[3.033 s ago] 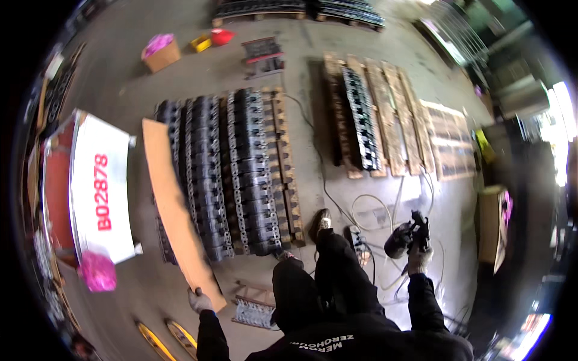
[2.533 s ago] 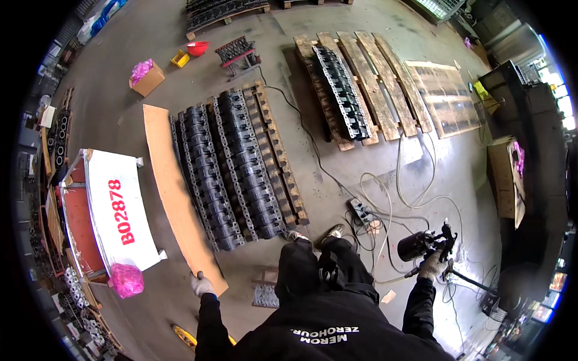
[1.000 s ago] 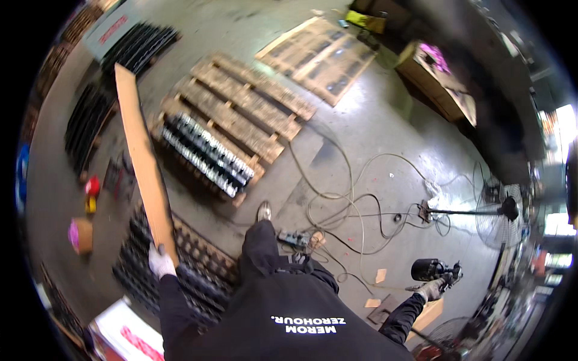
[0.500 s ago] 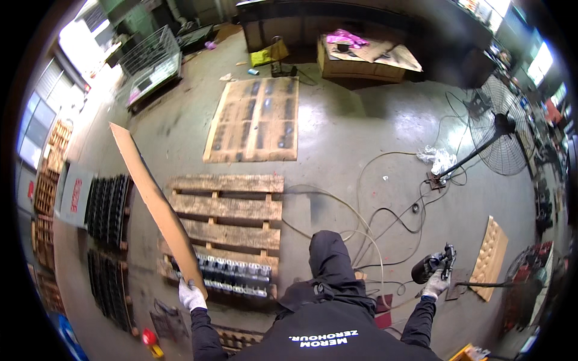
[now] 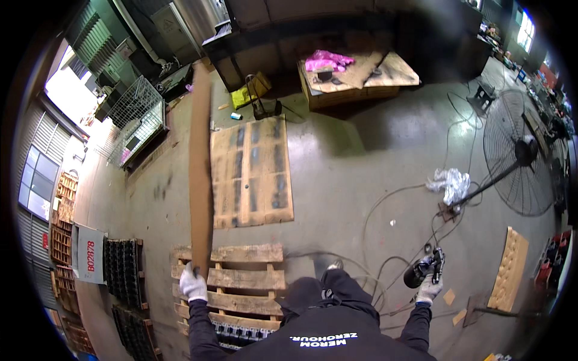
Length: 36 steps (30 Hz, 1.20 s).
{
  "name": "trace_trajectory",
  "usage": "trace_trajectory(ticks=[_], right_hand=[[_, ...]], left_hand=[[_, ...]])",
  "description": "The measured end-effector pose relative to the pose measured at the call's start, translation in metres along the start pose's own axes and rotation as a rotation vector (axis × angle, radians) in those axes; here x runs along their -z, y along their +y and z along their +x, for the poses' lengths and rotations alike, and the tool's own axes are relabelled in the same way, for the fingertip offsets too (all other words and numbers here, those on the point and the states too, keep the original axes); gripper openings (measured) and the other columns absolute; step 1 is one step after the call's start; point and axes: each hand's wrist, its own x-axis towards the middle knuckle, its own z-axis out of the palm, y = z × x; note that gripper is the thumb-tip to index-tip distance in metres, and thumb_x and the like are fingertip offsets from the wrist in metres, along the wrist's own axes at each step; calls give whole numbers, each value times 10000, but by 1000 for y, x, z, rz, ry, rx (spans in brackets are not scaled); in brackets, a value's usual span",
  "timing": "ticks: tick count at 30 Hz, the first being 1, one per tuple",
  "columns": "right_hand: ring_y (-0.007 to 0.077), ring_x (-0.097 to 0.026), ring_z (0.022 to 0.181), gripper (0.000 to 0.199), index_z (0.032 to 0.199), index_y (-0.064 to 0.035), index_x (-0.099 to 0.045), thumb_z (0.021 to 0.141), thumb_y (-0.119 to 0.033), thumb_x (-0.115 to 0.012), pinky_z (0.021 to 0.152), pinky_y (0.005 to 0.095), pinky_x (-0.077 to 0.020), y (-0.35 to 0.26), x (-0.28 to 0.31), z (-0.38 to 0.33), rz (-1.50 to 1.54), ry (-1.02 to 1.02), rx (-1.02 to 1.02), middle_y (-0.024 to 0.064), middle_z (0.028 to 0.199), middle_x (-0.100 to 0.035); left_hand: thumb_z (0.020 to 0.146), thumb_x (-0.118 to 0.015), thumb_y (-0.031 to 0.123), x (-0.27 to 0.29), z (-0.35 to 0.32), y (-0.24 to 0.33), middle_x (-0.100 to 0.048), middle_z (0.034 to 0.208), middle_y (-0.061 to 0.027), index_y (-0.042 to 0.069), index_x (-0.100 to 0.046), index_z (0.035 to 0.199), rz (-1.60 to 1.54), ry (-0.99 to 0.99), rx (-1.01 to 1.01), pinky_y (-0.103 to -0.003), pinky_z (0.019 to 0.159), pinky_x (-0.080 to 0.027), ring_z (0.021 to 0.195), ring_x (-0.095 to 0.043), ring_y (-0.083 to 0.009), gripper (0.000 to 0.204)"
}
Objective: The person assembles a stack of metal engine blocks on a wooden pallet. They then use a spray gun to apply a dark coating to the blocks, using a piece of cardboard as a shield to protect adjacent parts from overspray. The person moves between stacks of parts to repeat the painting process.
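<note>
My left hand point(image 5: 193, 285), in a white work glove, is closed on the near end of a long brown cardboard strip point(image 5: 200, 168). The strip points away from me, past a stained cardboard sheet point(image 5: 256, 180) lying on the floor. At the right, my gloved right hand point(image 5: 429, 290) grips a spray gun point(image 5: 421, 271) with a dark cup. Beneath the left hand and strip lies a wooden pallet point(image 5: 248, 280). A row of black and silver parts point(image 5: 241, 332) rests on its near end, partly hidden by my body.
Hoses point(image 5: 368, 231) trail over the floor near my feet. A large stand fan point(image 5: 518, 153) is at the right, with crumpled clear plastic point(image 5: 448, 183) beside its pole. Black parts racked on pallets point(image 5: 124, 274) stand left; a wire cage point(image 5: 138, 117) and a cardboard-topped box point(image 5: 361, 78) are farther back.
The strip has swung from slanting leftward to pointing straight ahead, still in my left hand. My view has moved, bringing the pallet closer under me. The spray gun stays in my right hand.
</note>
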Motion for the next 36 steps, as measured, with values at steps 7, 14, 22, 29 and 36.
trace_trajectory(ticks=[7,14,22,29,36], right_hand=[[143,-584,779,197,1022,22,-627,918,-128,-703,730,289,-501,-95,-145,127,102,-6,138,39,855,-631],[358,-581,651,429,882,-9,-654,850,-425,-753,622,438,-455,-133,-265,231,-326,144,270,155,699,-593],[290,-646,625,335,892,-27,-707,861,-356,-760,621,385,-505,-194,-364,354,-738,134,92,129,702,-672],[326,-696,743,401,908,2,-719,886,-397,-733,706,392,-524,-280,-477,487,-577,188,-34,166,791,-716],[180,-647,860,452,1114,13,-674,876,-359,-771,806,333,-503,-248,-610,671,-420,-38,-209,94,940,-723]], left_hand=[[878,-660,174,-53,182,185,-699,939,-202,46,-666,1085,-252,124,-163,-459,765,-538,864,-671,-397,243],[826,-638,121,-141,347,415,-698,902,-191,79,-674,1098,-400,24,-306,-467,747,-536,842,-673,-380,277],[870,-651,223,-217,532,683,-707,934,-173,101,-652,1119,-558,-96,-596,-458,746,-536,862,-676,-375,277],[866,-673,288,-282,636,892,-705,937,-214,83,-628,1213,-604,-361,-541,-483,775,-529,887,-675,-396,406],[840,-717,313,-389,676,1048,-698,1008,-241,38,-627,1228,-638,-611,-489,-461,821,-535,935,-678,-396,484]])
